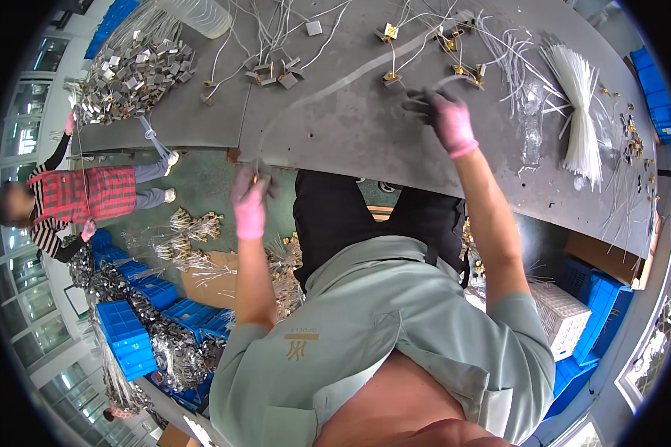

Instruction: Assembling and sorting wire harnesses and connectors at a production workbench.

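My left hand (250,195), in a pink glove with grey fingers, is closed just off the table's front edge. A small gold-coloured piece shows at its fingertips, and a white wire (262,141) rises from there, smeared as it arcs across the table. My right hand (447,123), gloved alike, hovers over the table with fingers stretched leftward and partly blurred; I see nothing held in it. Nearest to it are small metal blocks with gold-coloured parts (392,77) on white wires. More such wired pieces (466,72) lie just beyond.
Grey metal blocks (138,78) are heaped at the table's far left, near a clear plastic roll (201,16). A bundle of white wires (583,119) lies at right. Another person in a checked apron (89,192) stands left. Blue crates (127,339) and a white crate (563,316) flank me.
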`<control>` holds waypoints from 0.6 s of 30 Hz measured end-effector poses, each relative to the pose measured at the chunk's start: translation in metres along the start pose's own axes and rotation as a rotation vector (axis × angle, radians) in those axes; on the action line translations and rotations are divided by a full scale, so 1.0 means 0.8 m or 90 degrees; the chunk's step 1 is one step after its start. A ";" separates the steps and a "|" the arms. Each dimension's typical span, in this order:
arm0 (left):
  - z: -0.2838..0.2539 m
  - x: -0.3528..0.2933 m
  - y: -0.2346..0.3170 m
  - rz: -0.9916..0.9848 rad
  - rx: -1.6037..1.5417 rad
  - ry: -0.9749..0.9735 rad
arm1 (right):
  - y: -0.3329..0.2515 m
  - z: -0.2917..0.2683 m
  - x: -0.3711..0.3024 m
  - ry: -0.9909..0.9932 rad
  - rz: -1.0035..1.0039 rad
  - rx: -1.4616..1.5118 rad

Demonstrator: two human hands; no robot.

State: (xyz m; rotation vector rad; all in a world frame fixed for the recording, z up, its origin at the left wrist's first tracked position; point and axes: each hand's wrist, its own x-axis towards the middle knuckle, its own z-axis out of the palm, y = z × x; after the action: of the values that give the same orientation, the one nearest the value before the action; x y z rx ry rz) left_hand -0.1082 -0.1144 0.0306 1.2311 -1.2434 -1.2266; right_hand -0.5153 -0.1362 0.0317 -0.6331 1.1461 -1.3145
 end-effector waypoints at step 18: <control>-0.015 -0.087 -0.047 -0.197 0.071 -0.117 | -0.070 -0.007 0.021 0.033 -0.145 0.150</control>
State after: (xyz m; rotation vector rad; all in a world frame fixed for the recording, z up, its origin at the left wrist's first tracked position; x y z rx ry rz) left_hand -0.0931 -0.0446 -0.0054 1.4581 -1.3018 -1.5393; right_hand -0.5454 -0.1627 0.0746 -0.5699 0.9625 -1.6407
